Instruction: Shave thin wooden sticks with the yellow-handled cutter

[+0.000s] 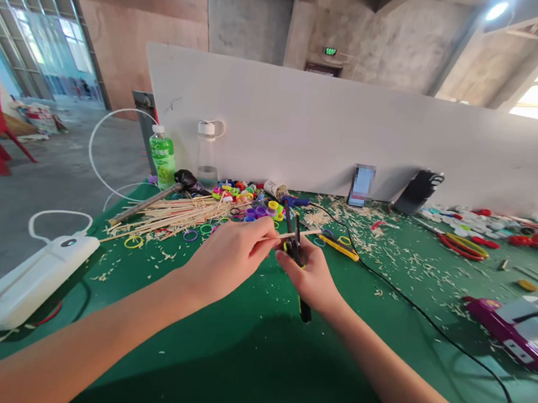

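Note:
My left hand [235, 254] is closed, pinching a thin wooden stick [311, 232] that points to the right. In my right hand [312, 279] is a black hand cutter [293, 249] with yellow-green trim, its two narrow jaws pointing up and its handle end sticking out below the fingers. The stick passes across the cutter's jaws; whether they touch it I cannot tell. Both hands are above the green tabletop [235, 358], nearly together. Behind my left hand lie a heap of wooden sticks [186, 216] and several coloured plastic rings [257, 213].
A blue-handled tool [297, 201] with a black cable and yellow-handled pliers [340, 247] lie just beyond. A white power strip [29, 280], green bottle [161, 157] and clear bottle [208, 155] stand left. To the right are red-and-yellow-handled pliers [462, 245], a purple device [512, 332] and wood shavings.

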{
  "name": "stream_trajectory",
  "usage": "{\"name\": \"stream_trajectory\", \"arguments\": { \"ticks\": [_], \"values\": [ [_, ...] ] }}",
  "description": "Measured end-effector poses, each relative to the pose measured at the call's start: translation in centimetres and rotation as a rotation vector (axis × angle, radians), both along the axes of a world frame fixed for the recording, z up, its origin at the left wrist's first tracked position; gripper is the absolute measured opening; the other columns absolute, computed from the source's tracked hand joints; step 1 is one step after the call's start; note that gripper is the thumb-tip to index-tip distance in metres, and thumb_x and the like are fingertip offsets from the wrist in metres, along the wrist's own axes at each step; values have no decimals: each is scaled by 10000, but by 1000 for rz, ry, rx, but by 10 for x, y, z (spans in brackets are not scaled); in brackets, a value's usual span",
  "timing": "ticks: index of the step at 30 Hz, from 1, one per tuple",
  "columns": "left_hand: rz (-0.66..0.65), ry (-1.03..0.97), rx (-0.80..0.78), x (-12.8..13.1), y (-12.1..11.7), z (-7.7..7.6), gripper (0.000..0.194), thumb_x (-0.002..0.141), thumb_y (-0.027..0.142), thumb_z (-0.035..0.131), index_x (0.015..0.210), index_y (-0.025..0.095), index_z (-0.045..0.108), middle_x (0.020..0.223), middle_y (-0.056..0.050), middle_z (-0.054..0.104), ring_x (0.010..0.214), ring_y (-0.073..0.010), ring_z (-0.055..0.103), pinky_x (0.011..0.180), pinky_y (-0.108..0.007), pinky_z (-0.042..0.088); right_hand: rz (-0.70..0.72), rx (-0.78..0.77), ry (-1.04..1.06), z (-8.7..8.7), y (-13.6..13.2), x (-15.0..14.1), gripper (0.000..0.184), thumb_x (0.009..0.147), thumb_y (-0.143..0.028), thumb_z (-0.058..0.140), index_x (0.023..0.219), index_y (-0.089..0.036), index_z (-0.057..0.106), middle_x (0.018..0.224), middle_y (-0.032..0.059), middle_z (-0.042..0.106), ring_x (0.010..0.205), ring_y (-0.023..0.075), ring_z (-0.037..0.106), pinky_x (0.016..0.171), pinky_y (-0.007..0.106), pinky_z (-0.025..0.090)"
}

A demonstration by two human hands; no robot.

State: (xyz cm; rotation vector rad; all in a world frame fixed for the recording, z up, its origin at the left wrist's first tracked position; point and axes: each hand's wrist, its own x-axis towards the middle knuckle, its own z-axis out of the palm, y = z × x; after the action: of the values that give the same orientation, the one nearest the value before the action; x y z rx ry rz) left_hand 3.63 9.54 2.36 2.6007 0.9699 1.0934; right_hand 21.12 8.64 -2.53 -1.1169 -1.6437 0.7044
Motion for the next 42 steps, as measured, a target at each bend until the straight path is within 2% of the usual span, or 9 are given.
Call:
{"name": "stream_trajectory", "arguments": {
  "ticks": [7, 16, 24, 29, 33, 38, 42],
  "values": [
    [-19, 3, -45, 0, -1, 1, 78, 912, 220, 505, 866, 186, 558, 660, 29, 663, 584, -107, 623, 533, -212, 412, -36, 35, -44, 0, 0, 0, 122, 817, -259, 532, 885, -169, 580, 717, -19, 541, 651, 124, 473, 627, 248, 381],
    [-14, 43, 8, 0, -3, 0, 110, 925, 220, 470, 859, 183, 550, 675, 6, 658, 618, -122, 637, 537, -217, 433, -84, 48, -95, -2, 1, 0, 96, 772, -233, 521, 840, -174, 556, 637, -29, 494, 575, 115, 413, 550, 243, 344],
    [-47, 9, -67, 0, -5, 2, 102, 926, 220, 473, 880, 182, 556, 674, 9, 656, 633, -120, 647, 539, -205, 450, -81, 78, -119, -5, 3, 1, 120, 717, -159, 493, 828, -173, 536, 580, -50, 439, 512, 99, 361, 496, 237, 314],
    [-57, -28, -84, -1, -4, 2, 84, 927, 213, 476, 887, 185, 544, 706, 20, 666, 620, -103, 642, 558, -204, 458, -83, 88, -104, -8, 7, -1, 97, 739, -174, 505, 834, -180, 523, 576, -59, 420, 508, 97, 346, 488, 235, 305],
    [-43, -31, -67, -1, -2, 2, 77, 920, 207, 484, 866, 184, 534, 699, 20, 669, 616, -106, 640, 560, -213, 455, -68, 75, -67, -6, 3, -2, 69, 766, -206, 529, 830, -183, 517, 647, -33, 493, 571, 110, 432, 549, 237, 363],
    [-37, -41, -43, 0, -2, 4, 70, 909, 197, 496, 856, 187, 540, 710, 19, 682, 604, -107, 630, 548, -219, 435, -1, 14, -13, 0, -2, 0, 156, 782, -246, 558, 922, -179, 566, 844, 25, 617, 753, 155, 556, 722, 280, 433],
    [-27, -35, -6, 0, -4, 4, 60, 893, 174, 498, 859, 185, 546, 748, 9, 692, 601, -108, 620, 528, -220, 409, 11, -6, -2, 1, -1, 0, 190, 778, -263, 565, 944, -173, 583, 864, 32, 624, 765, 162, 557, 706, 281, 421]
  ]
}}
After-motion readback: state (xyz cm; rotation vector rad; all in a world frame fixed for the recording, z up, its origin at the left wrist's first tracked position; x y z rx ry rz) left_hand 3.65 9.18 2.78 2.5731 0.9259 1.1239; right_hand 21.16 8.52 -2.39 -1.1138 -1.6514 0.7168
